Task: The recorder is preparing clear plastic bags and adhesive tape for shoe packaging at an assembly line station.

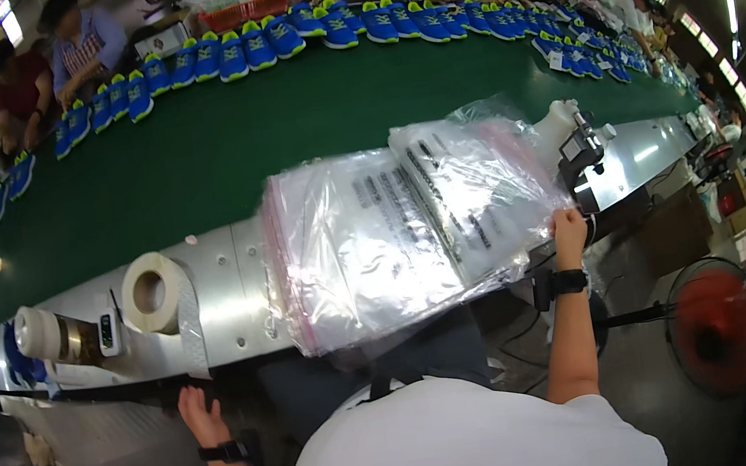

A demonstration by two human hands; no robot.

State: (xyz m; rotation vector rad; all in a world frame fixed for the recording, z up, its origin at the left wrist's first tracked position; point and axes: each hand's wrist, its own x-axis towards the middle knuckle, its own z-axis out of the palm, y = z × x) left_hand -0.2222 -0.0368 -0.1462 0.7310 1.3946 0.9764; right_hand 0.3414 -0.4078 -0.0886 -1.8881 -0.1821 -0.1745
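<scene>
Two overlapping piles of clear zip bags lie on the metal ledge in front of me. The left pile [348,256] has a pink strip along its left edge; the right pile [477,190] rests partly over it, its pink strip on the right. At the lower right corner of the right pile, my right hand [569,232] is closed, its fingers curled at the plastic edge. My left hand [200,416] hangs below the ledge with its fingers apart and nothing in it. A roll of white labels [174,294] stands nearest to it, its strip trailing over the edge.
Beyond the ledge runs a green conveyor belt [212,170], with blue shoes [259,44] lined along its far side. A lidded bottle [42,334] and a small handheld device [107,331] stand left; a tape dispenser [578,147] right. A red fan [715,328] is low right. Several people work opposite.
</scene>
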